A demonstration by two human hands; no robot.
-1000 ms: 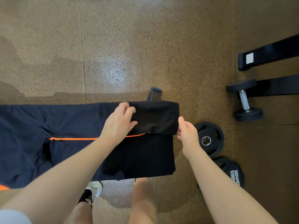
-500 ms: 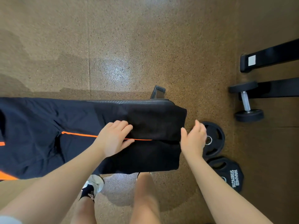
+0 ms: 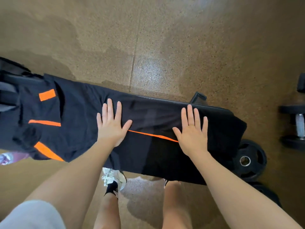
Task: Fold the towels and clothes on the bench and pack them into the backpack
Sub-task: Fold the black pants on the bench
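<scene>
A dark navy garment with orange stripes (image 3: 79,126) lies spread along the black bench (image 3: 214,108). Its right part is folded lengthwise, with a thin orange line running between my hands. My left hand (image 3: 112,124) presses flat on the cloth near the middle, fingers straight and spread. My right hand (image 3: 192,131) lies flat on the folded right part the same way. At the far left edge a dark backpack (image 3: 9,90) with grey parts stands against the bench end, mostly cut off by the frame.
Black weight plates (image 3: 250,161) lie on the brown floor by the bench's right end. A dumbbell (image 3: 297,124) sits at the right edge. A patterned cloth (image 3: 11,157) peeks out below the garment at left. My legs and a white shoe (image 3: 113,179) stand before the bench.
My left hand let go of the folded cloth edge and both hands now lie flat on the garment. The view shifted left, bringing the orange patches and backpack into sight.
</scene>
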